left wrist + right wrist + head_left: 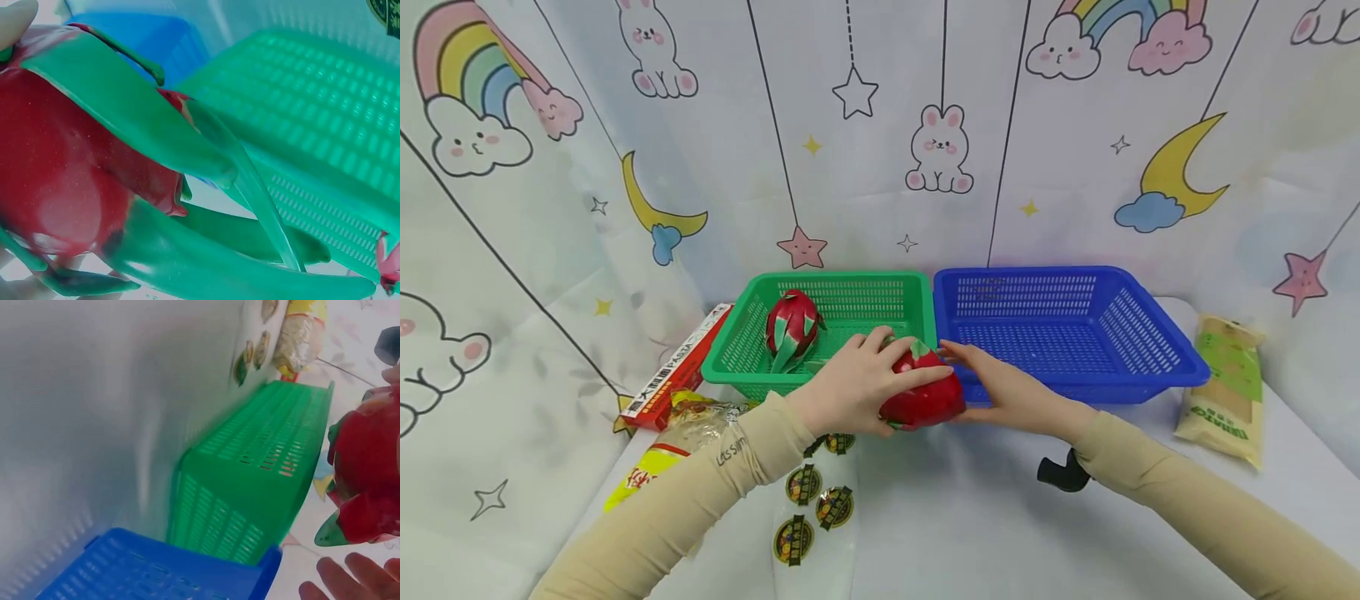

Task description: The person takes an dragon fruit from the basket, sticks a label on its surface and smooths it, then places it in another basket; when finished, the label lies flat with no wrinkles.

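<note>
A red dragon fruit [928, 396] with green leaf tips is held by my left hand [853, 379] above the front edge of the green basket. The left wrist view shows this dragon fruit [75, 162] close up, its long green scales spread toward the basket. My right hand [1018, 392] reaches in from the right, thumb and fingers spread beside the fruit. In the right wrist view a gap shows between the right hand's fingers [353, 578] and the fruit. A second dragon fruit [792, 325] lies in the green basket [865, 287].
Right of the green basket stands a blue basket [1037, 329]. A red pasta box [681, 367] and a yellow bag [658, 454] lie on the left. Farther right is a tan and green packet [1225, 387]. A clear strip with dark stickers [805, 521] lies in front.
</note>
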### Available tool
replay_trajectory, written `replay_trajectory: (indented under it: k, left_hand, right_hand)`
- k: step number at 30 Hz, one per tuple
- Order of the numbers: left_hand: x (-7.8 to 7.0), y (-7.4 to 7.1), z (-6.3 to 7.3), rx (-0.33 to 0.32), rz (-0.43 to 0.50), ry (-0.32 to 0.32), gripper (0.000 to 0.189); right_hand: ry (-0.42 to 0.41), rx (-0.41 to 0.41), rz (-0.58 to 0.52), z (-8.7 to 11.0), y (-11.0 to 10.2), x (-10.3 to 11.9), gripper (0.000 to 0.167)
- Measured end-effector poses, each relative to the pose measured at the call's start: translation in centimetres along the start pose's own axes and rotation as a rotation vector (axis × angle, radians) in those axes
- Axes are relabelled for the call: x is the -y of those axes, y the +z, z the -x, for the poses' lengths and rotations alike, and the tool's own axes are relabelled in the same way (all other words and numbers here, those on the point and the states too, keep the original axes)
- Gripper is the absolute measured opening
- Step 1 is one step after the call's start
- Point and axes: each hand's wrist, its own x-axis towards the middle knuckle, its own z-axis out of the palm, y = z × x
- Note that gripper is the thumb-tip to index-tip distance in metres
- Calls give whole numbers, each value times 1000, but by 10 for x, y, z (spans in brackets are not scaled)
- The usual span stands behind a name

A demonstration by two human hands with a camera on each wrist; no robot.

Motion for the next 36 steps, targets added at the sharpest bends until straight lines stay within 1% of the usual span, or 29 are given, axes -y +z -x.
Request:
replay_trajectory:
  k: [3, 6, 9, 12, 16, 19, 24, 26, 31, 36]
  left_hand:
    - [-10, 1, 2, -10, -31, 37, 90]
    - [-21, 2, 4, -28, -48, 75, 90]
    - [-33, 4, 7, -45, -42, 113, 90]
    - [-43, 8, 10, -30, -10, 136, 92]
    - [-54, 16, 13, 16, 40, 152, 93]
    - [-61, 23, 14, 28, 53, 175, 91]
    - [-68, 37, 14, 21, 55, 214, 87]
    - [-69, 42, 14, 18, 60, 222, 85]
    - [-72, 53, 10, 22, 81, 235, 85]
    - [-73, 60, 7, 34, 74, 249, 86]
  right_hand:
    - [-46, 10, 27, 9, 0, 3, 92]
    - [-100, 18, 83, 18, 3, 4, 96]
    - [-153, 26, 145, 27, 7, 5, 102]
    - [-176, 50, 182, 36, 12, 6, 109]
    - [-139, 113, 162, 48, 19, 8, 111]
    - [-133, 122, 170, 58, 26, 7, 111]
    - [-210, 61, 186, 70, 37, 0, 111]
    - [-221, 48, 176, 73, 40, -2, 111]
    - [-199, 37, 157, 80, 45, -6, 110]
    - [-178, 38, 141, 85, 48, -8, 110]
